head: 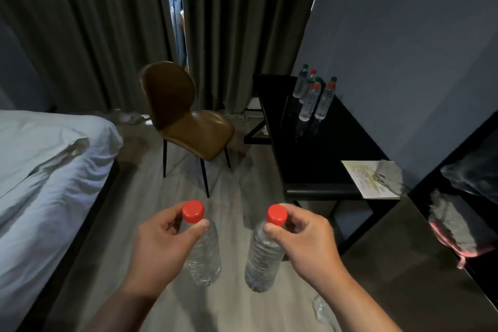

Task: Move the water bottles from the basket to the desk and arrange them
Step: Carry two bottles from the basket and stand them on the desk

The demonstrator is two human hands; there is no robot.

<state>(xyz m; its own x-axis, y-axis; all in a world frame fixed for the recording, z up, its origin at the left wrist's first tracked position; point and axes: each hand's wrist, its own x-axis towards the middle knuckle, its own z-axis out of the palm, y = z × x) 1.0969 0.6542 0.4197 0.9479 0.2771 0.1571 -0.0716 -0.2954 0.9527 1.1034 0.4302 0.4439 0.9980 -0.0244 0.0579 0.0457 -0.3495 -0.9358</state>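
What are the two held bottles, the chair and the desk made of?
Left bottle and right bottle: clear thin plastic, ribbed, see-through; red caps look plastic. Chair: brown shell with soft sheen, likely leather or faux leather; thin black legs, maybe metal. Desk: glossy black top mirroring the desk bottles; material unclear.

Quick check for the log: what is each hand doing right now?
Left hand: closed, pinching a clear plastic red-capped water bottle at its neck.
Right hand: closed, pinching a second clear plastic red-capped water bottle at its neck.
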